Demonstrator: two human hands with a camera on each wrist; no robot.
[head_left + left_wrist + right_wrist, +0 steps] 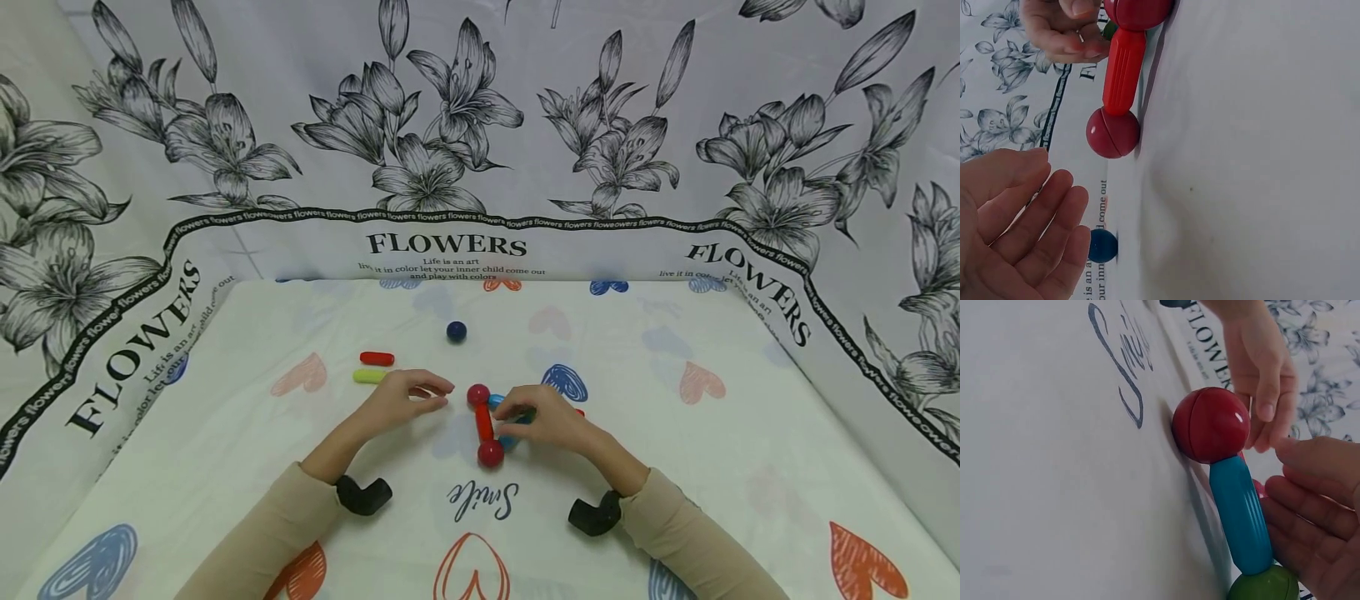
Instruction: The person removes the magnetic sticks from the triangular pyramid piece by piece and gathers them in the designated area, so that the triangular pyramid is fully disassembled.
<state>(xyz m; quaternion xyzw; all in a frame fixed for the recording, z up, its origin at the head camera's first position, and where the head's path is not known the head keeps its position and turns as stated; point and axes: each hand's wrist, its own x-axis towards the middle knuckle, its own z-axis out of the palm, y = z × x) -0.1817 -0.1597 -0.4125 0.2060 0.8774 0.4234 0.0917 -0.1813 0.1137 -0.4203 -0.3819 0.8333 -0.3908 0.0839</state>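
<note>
A toy of balls and rods lies on the cloth: two red balls [491, 453] joined by a red rod [483, 423], with a blue rod [1240, 514] running from one red ball to a green ball [1266, 586]. Another blue rod [497, 401] shows at the far red ball. My right hand [543, 417] is over the toy's right side, fingers loosely bent beside the blue rod; contact is unclear. It partly hides the green ball in the head view. To the left of the toy, my left hand [405, 396] holds nothing, its fingers relaxed and apart from the red balls.
Beyond the toy sits a loose dark blue ball [456, 332]. A loose red rod [377, 358] and a yellow-green rod [368, 377] lie beyond the left hand, which partly covers the latter. A small red piece [580, 412] peeks out behind the right hand. Flowered fabric [450, 183] stands behind.
</note>
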